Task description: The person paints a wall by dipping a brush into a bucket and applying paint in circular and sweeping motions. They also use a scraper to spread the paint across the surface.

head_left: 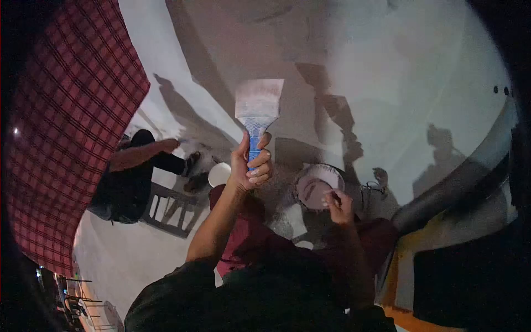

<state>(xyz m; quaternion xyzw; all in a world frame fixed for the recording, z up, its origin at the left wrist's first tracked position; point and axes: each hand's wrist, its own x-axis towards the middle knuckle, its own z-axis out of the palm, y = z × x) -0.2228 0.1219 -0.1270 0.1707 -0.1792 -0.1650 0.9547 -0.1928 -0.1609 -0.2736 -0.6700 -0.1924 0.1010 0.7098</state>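
Observation:
My left hand is raised in the middle of the view, its fingers wrapped around the blue handle of a putty knife. The wide blade points up and has a pale, pinkish smear over it. At the right, my right hand is over the near rim of a round bowl, with its fingers curled together. Whether anything small is between those fingers is too dim to make out. Inside the bowl lies a pinkish-grey paste, and its rim looks crusted.
A wall carrying several shadows fills the upper view. To the left another person's arm reaches forward beside a dark chair. A white round container stands near my left wrist. Red checked cloth hangs at the far left.

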